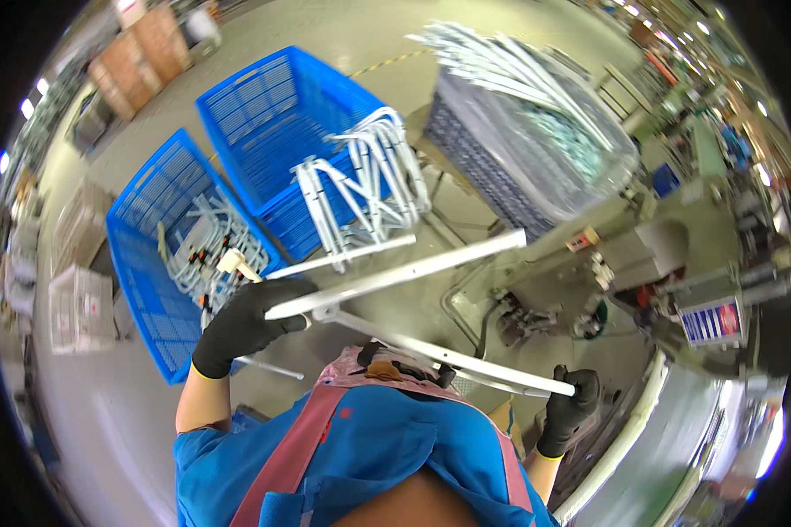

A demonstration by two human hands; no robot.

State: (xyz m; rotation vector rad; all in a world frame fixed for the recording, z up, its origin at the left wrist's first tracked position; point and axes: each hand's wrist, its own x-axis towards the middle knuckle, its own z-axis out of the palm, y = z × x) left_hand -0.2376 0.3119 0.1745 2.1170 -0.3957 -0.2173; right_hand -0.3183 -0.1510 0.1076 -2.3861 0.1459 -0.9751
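A white metal folding frame [404, 274] is held in front of my body, its tubes spread apart from a pivot near its left end. My left hand [253, 323], in a black glove, is closed around the frame beside that pivot. My right hand [571, 411], gloved the same way, grips the far right end of the lower tube. Close to my left hand, a blue plastic basket [141, 299] holds several metal parts with black and orange bits. Several bent white tube frames [360, 180] hang over the near right side of a second blue basket [246, 114].
A dark grey crate [475, 149] lined with clear plastic stands ahead on the right, with long white tubes [518, 75] on top. Machinery [659, 255] fills the right side. Brown wooden boxes [141, 61] and a pale crate [81, 309] stand at the left.
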